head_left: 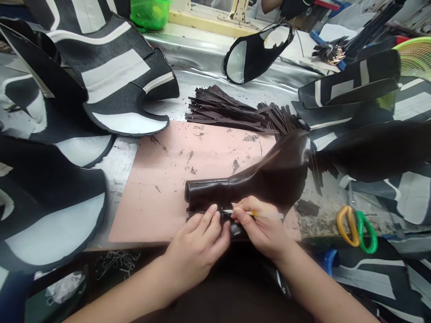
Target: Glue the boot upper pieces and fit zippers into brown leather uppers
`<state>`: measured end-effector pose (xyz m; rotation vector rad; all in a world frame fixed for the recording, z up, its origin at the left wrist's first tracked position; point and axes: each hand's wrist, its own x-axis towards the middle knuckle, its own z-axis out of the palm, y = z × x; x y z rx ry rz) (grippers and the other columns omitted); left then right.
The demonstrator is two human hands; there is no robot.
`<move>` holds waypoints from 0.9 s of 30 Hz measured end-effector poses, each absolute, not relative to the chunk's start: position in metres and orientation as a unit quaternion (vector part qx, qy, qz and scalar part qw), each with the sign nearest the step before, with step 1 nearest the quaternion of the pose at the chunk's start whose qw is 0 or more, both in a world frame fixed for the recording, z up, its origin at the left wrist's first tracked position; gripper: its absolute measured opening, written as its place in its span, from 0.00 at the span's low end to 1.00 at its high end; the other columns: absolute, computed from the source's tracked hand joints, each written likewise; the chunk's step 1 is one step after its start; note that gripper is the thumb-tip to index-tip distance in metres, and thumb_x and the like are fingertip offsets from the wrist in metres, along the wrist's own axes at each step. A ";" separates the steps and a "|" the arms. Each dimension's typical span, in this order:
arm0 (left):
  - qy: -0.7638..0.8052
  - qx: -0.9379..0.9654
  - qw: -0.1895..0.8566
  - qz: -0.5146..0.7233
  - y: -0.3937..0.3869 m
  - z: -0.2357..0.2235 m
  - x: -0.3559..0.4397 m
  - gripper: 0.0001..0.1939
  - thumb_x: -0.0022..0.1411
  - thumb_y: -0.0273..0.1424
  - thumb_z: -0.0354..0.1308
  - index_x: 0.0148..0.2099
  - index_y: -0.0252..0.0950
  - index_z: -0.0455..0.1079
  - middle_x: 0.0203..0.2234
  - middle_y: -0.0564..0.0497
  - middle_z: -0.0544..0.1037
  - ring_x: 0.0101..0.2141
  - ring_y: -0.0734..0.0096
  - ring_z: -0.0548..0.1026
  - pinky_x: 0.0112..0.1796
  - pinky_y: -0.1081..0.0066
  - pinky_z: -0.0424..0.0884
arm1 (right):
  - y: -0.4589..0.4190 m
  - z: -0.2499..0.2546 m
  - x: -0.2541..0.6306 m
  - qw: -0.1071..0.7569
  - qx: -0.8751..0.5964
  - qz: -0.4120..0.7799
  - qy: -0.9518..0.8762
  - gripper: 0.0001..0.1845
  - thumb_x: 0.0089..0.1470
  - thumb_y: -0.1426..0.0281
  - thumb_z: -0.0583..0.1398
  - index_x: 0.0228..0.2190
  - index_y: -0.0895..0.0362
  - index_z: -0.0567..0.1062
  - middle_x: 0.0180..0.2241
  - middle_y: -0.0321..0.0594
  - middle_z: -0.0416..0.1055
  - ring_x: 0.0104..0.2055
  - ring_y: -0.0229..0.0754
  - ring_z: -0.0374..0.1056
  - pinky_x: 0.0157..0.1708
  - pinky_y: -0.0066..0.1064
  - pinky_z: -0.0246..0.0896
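A dark brown leather boot upper (269, 172) lies across a pink sheet (151, 170), its narrow end to the left and its wide end to the right. My left hand (198, 240) holds the near edge of the leather, fingertips together along a seam. Pinched in my right hand (257, 224) is a slim pale pen (274, 215) with a yellowish part. Its tip points left, close to my left fingertips at the seam. Small white marks show on the leather there. My fingers partly cover the near edge.
Black boot pieces with white patches (112, 74) are stacked on the left, and more (350, 85) on the right. Dark leather strips (225, 110) lie behind the sheet. Scissors with orange and green handles (357, 229) rest at the right edge. A green basket (150, 13) stands at the back.
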<state>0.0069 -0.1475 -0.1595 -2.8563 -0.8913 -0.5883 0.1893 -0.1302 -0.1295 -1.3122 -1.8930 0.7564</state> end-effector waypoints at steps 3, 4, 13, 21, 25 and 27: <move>-0.295 -0.934 0.044 -0.194 -0.147 -0.160 0.007 0.18 0.57 0.21 0.42 0.47 0.30 0.66 0.44 0.40 0.73 0.50 0.53 0.67 0.44 0.62 0.61 | -0.131 -0.132 0.193 0.365 -0.532 0.300 -0.703 0.10 0.57 0.70 0.51 0.25 0.56 0.67 0.21 0.35 0.67 0.21 0.34 0.65 0.21 0.24 0.61; -0.296 -0.934 0.044 -0.195 -0.147 -0.160 0.007 0.18 0.57 0.21 0.42 0.47 0.30 0.67 0.44 0.40 0.73 0.50 0.53 0.67 0.44 0.62 0.61 | -0.132 -0.133 0.194 0.369 -0.544 0.299 -0.692 0.10 0.57 0.69 0.51 0.25 0.56 0.67 0.21 0.35 0.67 0.21 0.34 0.65 0.21 0.24 0.61; -0.294 -0.934 0.043 -0.196 -0.147 -0.159 0.007 0.18 0.57 0.21 0.42 0.47 0.30 0.67 0.44 0.40 0.73 0.50 0.53 0.67 0.44 0.62 0.61 | -0.130 -0.134 0.193 0.359 -0.551 0.271 -0.703 0.10 0.57 0.70 0.51 0.24 0.56 0.66 0.20 0.34 0.66 0.21 0.34 0.63 0.21 0.25 0.59; -0.296 -0.934 0.047 -0.195 -0.146 -0.158 0.008 0.18 0.56 0.20 0.42 0.47 0.30 0.67 0.44 0.40 0.73 0.50 0.54 0.67 0.44 0.62 0.62 | -0.131 -0.131 0.193 0.354 -0.553 0.261 -0.708 0.10 0.56 0.70 0.52 0.24 0.56 0.66 0.20 0.34 0.66 0.20 0.34 0.63 0.20 0.25 0.59; -0.296 -0.934 0.047 -0.194 -0.147 -0.158 0.007 0.18 0.56 0.20 0.42 0.47 0.30 0.67 0.44 0.40 0.73 0.50 0.53 0.67 0.44 0.62 0.62 | -0.131 -0.130 0.193 0.351 -0.543 0.255 -0.719 0.10 0.56 0.71 0.51 0.23 0.56 0.66 0.19 0.34 0.66 0.20 0.34 0.63 0.21 0.25 0.59; -0.296 -0.935 0.047 -0.192 -0.148 -0.159 0.007 0.18 0.57 0.21 0.42 0.47 0.30 0.67 0.44 0.39 0.73 0.50 0.53 0.67 0.44 0.62 0.62 | -0.131 -0.130 0.193 0.346 -0.541 0.258 -0.722 0.10 0.56 0.71 0.52 0.24 0.56 0.66 0.19 0.34 0.66 0.20 0.34 0.63 0.21 0.25 0.59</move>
